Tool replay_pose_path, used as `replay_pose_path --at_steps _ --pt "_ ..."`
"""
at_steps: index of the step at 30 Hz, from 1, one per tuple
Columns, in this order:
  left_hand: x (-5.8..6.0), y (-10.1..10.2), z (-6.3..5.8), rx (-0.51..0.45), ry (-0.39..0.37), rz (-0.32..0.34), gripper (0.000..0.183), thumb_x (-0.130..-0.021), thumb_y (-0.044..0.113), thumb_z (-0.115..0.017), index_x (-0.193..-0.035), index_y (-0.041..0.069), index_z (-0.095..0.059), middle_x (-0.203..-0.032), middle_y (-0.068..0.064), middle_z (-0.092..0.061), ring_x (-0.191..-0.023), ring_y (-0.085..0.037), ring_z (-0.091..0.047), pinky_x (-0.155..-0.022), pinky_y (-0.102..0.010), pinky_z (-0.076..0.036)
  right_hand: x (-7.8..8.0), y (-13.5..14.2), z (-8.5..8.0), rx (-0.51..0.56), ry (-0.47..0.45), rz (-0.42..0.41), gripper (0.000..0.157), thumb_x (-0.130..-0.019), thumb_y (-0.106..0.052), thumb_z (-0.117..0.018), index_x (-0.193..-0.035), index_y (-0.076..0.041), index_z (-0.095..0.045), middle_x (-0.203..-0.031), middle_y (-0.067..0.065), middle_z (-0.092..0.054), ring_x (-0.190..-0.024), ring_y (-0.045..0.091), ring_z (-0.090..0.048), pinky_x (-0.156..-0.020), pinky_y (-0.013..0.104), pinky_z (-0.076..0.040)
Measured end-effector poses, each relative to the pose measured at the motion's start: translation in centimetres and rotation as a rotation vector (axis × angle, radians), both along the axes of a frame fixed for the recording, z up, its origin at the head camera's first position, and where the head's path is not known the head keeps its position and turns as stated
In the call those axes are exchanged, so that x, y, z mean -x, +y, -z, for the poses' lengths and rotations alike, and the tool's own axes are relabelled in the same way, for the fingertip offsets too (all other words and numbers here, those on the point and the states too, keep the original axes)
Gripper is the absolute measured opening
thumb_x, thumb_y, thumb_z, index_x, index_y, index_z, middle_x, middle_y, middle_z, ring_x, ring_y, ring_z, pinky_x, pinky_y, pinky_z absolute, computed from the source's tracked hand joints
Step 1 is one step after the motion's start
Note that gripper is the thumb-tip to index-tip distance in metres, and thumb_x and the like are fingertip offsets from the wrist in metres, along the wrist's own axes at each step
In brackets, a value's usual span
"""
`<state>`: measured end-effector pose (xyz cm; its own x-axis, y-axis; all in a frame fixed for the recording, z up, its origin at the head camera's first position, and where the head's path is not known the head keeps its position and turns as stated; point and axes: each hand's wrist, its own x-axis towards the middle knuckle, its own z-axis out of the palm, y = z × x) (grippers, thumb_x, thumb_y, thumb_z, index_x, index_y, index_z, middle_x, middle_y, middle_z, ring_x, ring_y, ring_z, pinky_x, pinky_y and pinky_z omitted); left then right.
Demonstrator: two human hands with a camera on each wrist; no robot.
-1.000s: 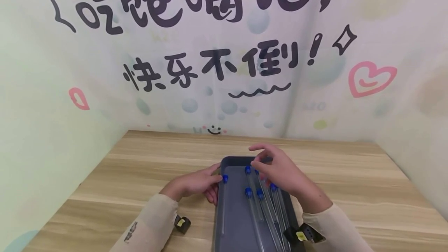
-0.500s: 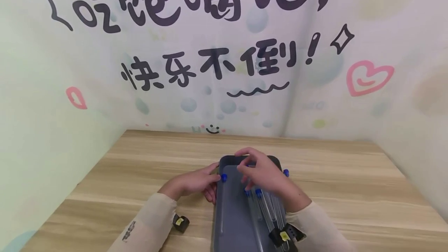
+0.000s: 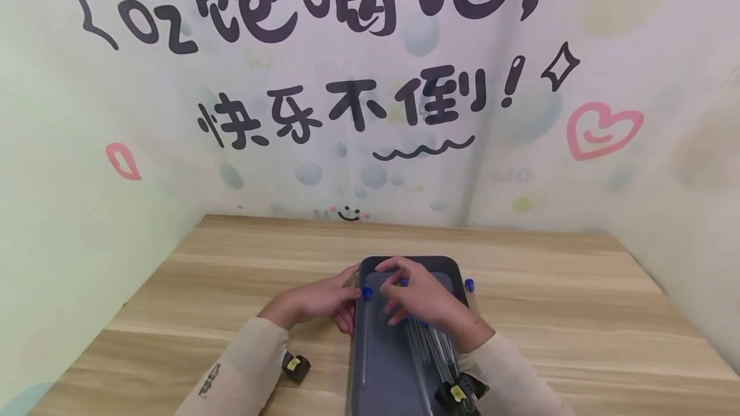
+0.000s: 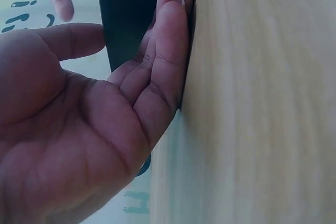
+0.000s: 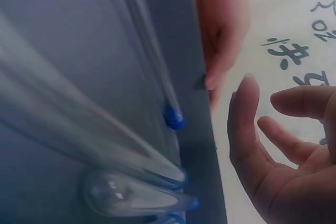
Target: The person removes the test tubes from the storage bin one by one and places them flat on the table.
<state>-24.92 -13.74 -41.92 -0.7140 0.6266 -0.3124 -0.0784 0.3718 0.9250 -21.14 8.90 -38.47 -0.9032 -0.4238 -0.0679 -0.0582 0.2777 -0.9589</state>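
A grey rectangular tray (image 3: 378, 390) lies on the wooden table, holding several clear test tubes (image 3: 421, 364) with blue caps. One tube's blue cap (image 3: 367, 293) sits by the tray's left wall, its body running along that side. My left hand (image 3: 315, 302) rests on the tray's left side; in the left wrist view its fingers (image 4: 168, 51) lie along the outer wall and the thumb touches the upper edge. Above the tray hovers my right hand (image 3: 419, 297), fingers loosely bent, nothing between them. It hides parts of the tubes below.
Outside the tray on its right, another blue-capped tube (image 3: 470, 286) lies on the table (image 3: 555, 313). A printed cloth backdrop (image 3: 347, 178) stands behind, with similar walls at both sides. Small black cameras (image 3: 296, 366) are strapped to the wrists.
My right hand has moved left over the tray, revealing the tube on the right side outside it. The left hand has stayed at the tray's left side. The head view has shifted slightly.
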Motion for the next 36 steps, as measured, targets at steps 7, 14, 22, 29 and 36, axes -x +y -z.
replay_pose_path --at_steps 7,14,22,29,36 --pt "0.1 0.0 -0.2 0.007 0.011 0.002 0.064 -0.108 0.019 -0.039 -0.162 0.024 -0.005 -0.082 -0.016 -0.066 -0.067 -0.022 -0.068 -0.067 -0.038 -0.062 0.1 -0.3 0.5 0.033 -0.059 -0.019 0.044 -0.098 -0.006 -0.055 -0.141 -0.001 -0.045 -0.117 0.028 -0.056 -0.079 0.029 -0.071 -0.066 0.041 -0.063" --pt "0.3 0.0 -0.1 0.008 0.002 0.003 0.064 -0.108 0.018 -0.038 -0.162 0.023 -0.005 -0.082 -0.016 -0.066 -0.067 -0.022 -0.068 -0.067 -0.037 -0.061 0.1 -0.3 0.8 0.063 -0.121 -0.041 0.050 -0.099 -0.006 -0.053 -0.146 -0.002 -0.036 -0.124 0.029 -0.053 -0.089 0.035 -0.073 -0.074 0.043 -0.063" --pt "0.3 -0.1 0.0 -0.003 0.007 0.004 0.063 -0.108 0.018 -0.038 -0.162 0.023 -0.005 -0.082 -0.015 -0.066 -0.067 -0.022 -0.068 -0.067 -0.037 -0.062 0.5 -0.4 1.5 0.061 -0.176 -0.074 0.055 -0.099 -0.006 -0.054 -0.150 -0.004 -0.032 -0.132 0.029 -0.049 -0.095 0.032 -0.072 -0.076 0.043 -0.063" --pt "0.2 -0.2 0.0 -0.001 -0.004 0.004 0.062 -0.108 0.018 -0.036 -0.162 0.022 -0.005 -0.084 -0.015 -0.065 -0.069 -0.021 -0.068 -0.068 -0.037 -0.061 0.3 -0.4 1.7 0.074 -0.201 -0.094 0.056 -0.099 -0.004 -0.054 -0.150 -0.003 -0.031 -0.133 0.030 -0.048 -0.099 0.033 -0.071 -0.078 0.044 -0.063" --pt "0.2 -0.2 -0.1 0.001 -0.004 0.008 0.062 -0.109 0.018 -0.035 -0.162 0.023 -0.003 -0.082 -0.015 -0.066 -0.070 -0.022 -0.068 -0.069 -0.036 -0.061 0.2 -0.4 1.7 0.094 -0.246 -0.097 0.060 -0.099 -0.002 -0.053 -0.153 -0.005 -0.028 -0.135 0.030 -0.049 -0.101 0.033 -0.071 -0.079 0.044 -0.062"
